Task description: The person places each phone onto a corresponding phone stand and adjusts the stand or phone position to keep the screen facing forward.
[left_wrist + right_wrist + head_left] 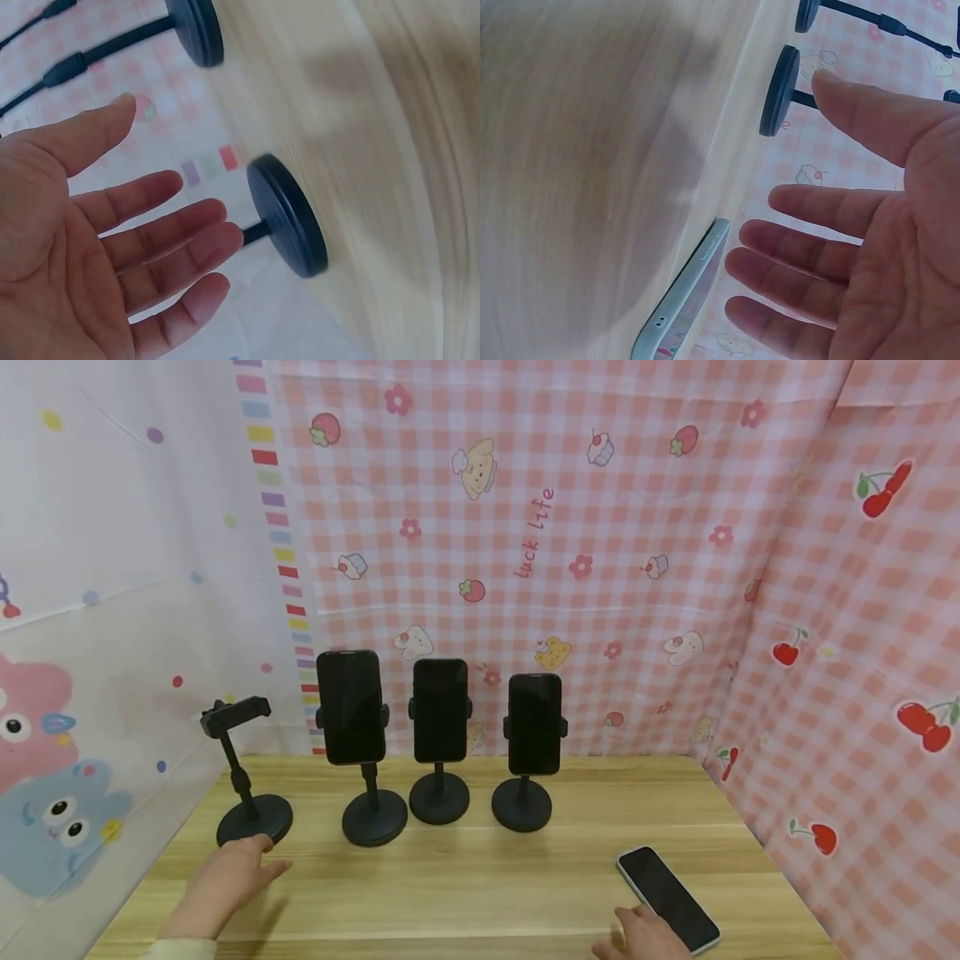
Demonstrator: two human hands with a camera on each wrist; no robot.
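Note:
At the table's left stands a black phone stand (255, 817) with an unfilled clamp at its top. My left hand (228, 878) hovers in front of its base, fingers spread loosely and holding nothing; the left wrist view shows the bare palm and the round base (289, 217) beyond the fingertips. On the right a smartphone (670, 897) with a pale edge lies face up on the wood. Just left of its near end is my right hand (647, 935), empty, its fingers extended. The phone's pale side (682, 292) appears below the fingers in the right wrist view, apart from them.
Three more black stands hold dark phones upright: a larger phone (351, 707), a middle phone (440, 710) and a right phone (535, 723). Pink checked cloth (525, 468) hangs behind the wooden table (450, 902), with white printed cloth (150, 652) at left.

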